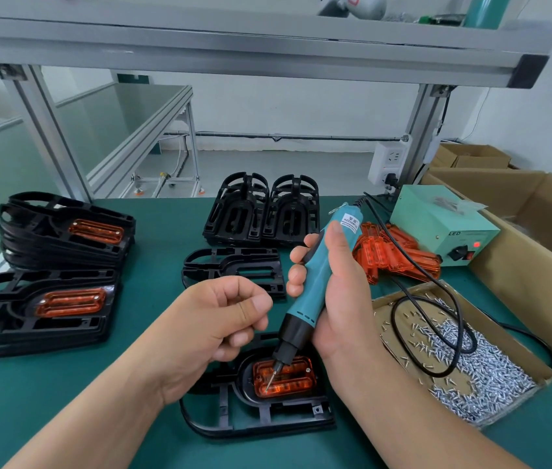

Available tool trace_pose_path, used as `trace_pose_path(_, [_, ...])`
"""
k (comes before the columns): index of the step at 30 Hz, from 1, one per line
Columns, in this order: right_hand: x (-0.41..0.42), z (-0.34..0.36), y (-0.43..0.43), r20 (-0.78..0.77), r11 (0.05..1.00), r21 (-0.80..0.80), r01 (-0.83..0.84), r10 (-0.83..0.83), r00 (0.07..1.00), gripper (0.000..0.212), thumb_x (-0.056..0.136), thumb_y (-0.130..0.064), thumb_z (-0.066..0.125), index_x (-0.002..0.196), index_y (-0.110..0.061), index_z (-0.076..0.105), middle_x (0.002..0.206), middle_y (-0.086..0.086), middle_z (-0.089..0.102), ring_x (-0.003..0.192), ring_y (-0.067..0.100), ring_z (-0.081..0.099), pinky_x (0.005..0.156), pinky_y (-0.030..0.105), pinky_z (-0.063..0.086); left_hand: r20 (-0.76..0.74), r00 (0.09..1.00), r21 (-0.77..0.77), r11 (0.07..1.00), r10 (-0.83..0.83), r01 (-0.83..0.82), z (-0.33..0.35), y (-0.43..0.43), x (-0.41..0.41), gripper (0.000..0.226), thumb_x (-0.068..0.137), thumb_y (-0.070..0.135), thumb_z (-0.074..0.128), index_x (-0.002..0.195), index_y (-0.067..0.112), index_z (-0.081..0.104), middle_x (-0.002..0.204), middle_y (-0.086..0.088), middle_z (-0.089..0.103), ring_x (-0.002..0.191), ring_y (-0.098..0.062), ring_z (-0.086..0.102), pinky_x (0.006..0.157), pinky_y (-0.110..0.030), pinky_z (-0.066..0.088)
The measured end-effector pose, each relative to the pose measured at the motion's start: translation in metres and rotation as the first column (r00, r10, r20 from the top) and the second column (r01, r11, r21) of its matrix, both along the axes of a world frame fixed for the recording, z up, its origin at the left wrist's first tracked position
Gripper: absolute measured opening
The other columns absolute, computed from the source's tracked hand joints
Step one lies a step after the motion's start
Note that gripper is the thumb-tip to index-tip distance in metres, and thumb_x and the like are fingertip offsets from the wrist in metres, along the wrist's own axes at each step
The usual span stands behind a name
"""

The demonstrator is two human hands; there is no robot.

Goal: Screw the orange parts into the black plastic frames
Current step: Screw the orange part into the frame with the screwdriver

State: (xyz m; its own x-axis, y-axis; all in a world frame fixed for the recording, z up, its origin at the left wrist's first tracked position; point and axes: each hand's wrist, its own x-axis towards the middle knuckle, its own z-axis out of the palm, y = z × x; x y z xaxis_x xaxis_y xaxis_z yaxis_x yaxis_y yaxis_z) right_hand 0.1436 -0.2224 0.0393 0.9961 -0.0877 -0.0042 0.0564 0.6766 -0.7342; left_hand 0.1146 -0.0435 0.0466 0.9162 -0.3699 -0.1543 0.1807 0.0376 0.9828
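At the near edge of the worktop [64,401], the right hand [339,299] is clamped around a teal electric screwdriver [312,289], holding it tilted with the bit down on the near left corner of an orange part [288,377]. That part sits in the recess of a black frame [261,421] lying flat just below both hands. The left hand [213,326] hovers just beside the tool with its fingers curled and the thumb on the forefinger; whether it holds screws cannot be told.

1 screw head shows at the far right corner of the orange part, so this unit looks partly fastened, with the corner under the bit in hand and the other corners too unclear to call.

Just beyond the hands lies 1 empty frame [234,269], and 2 upright stacks of empty frames [261,208] stand toward the far edge. To the right, a pile of loose orange parts [396,255] lies beside a green power box [437,225], and an open carton [386,309] near the right edge holds many screws [491,374].

At the left edge, 2 stacks of frames [41,306] already carry orange parts on top, likely finished.

The job seems well under way, but the empty frames and loose parts suggest many units remain.
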Motion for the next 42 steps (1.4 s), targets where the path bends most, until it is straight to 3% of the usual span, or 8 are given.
trace_pose_path(7, [-0.001,0.0,0.0,0.0,1.0,0.004,0.006,-0.006,1.0,0.044,0.097,-0.052,0.066,0.109,-0.011,0.057,0.083,0.008,0.066,0.054,0.015,0.056,0.048,0.026,0.048,-0.018,1.0,0.033,0.999,0.002,-0.001,-0.001,0.002,0.001,0.006,0.092,0.007,0.077,0.095,0.012,0.078,0.085,-0.013,0.074,0.051,-0.008,0.045,0.043,-0.017,0.034])
trace_pose_path(11, [-0.001,0.0,0.0,0.011,1.0,0.02,0.011,-0.011,1.0,0.046,0.093,-0.053,0.068,0.107,-0.011,0.058,0.083,0.008,0.066,0.054,0.015,0.056,0.047,0.026,0.048,0.013,1.0,0.115,0.993,-0.019,0.018,0.0,0.004,0.001,0.004,0.093,0.012,0.077,0.094,0.015,0.079,0.092,-0.014,0.077,0.054,-0.009,0.046,0.044,-0.017,0.033])
trace_pose_path(17, [0.0,0.002,-0.002,0.012,0.996,0.05,0.077,-0.078,0.997,0.041,0.098,-0.052,0.064,0.106,-0.012,0.058,0.083,0.008,0.066,0.054,0.015,0.057,0.048,0.025,0.049,0.05,0.997,0.205,0.978,-0.052,0.041,0.0,0.005,0.0,0.006,0.096,0.015,0.074,0.092,0.017,0.078,0.085,-0.007,0.074,0.055,-0.009,0.043,0.046,-0.018,0.032])
trace_pose_path(24, [0.007,0.008,-0.015,0.025,0.965,0.159,0.208,-0.215,0.976,0.039,0.102,-0.052,0.061,0.108,-0.014,0.054,0.085,0.008,0.066,0.06,0.015,0.057,0.052,0.024,0.05,0.038,0.997,0.216,0.975,-0.06,0.051,0.001,0.007,0.0,0.01,0.098,0.014,0.07,0.094,0.018,0.078,0.093,-0.012,0.078,0.055,-0.009,0.046,0.046,-0.017,0.033])
trace_pose_path(33, [0.016,0.009,-0.025,0.025,0.938,0.188,0.29,-0.3,0.954,0.041,0.103,-0.055,0.061,0.11,-0.015,0.052,0.09,0.008,0.068,0.065,0.016,0.061,0.059,0.026,0.054,0.018,0.995,0.275,0.957,-0.103,0.094,0.0,0.008,0.001,0.016,0.103,0.023,0.064,0.093,0.022,0.076,0.096,-0.012,0.079,0.055,-0.009,0.044,0.047,-0.019,0.031])
trace_pose_path(38, [0.014,0.01,-0.025,0.054,0.937,0.188,0.295,-0.309,0.949,0.041,0.102,-0.054,0.062,0.11,-0.015,0.052,0.09,0.009,0.069,0.066,0.017,0.062,0.061,0.028,0.055,0.034,0.997,0.292,0.955,-0.07,0.057,-0.002,0.007,0.001,0.022,0.103,0.03,0.065,0.089,0.016,0.075,0.082,-0.027,0.068,0.056,-0.014,0.037,0.048,-0.023,0.029])
trace_pose_path(40, [0.013,0.011,-0.025,0.057,0.939,0.183,0.292,-0.307,0.95,0.041,0.102,-0.054,0.062,0.11,-0.015,0.052,0.09,0.009,0.069,0.067,0.017,0.062,0.061,0.028,0.055,0.028,0.997,0.299,0.953,-0.067,0.055,-0.002,0.007,0.002,0.025,0.103,0.031,0.064,0.086,0.016,0.076,0.064,-0.013,0.057,0.053,-0.014,0.035,0.047,-0.023,0.029])
trace_pose_path(42, [0.012,0.011,-0.025,0.058,0.94,0.176,0.291,-0.305,0.951,0.04,0.103,-0.054,0.061,0.11,-0.015,0.051,0.09,0.009,0.068,0.067,0.017,0.062,0.061,0.027,0.055,0.022,0.998,0.301,0.952,-0.058,0.049,-0.002,0.007,0.002,0.026,0.103,0.031,0.064,0.085,0.016,0.076,0.059,-0.004,0.053,0.051,-0.013,0.034,0.046,-0.022,0.029])
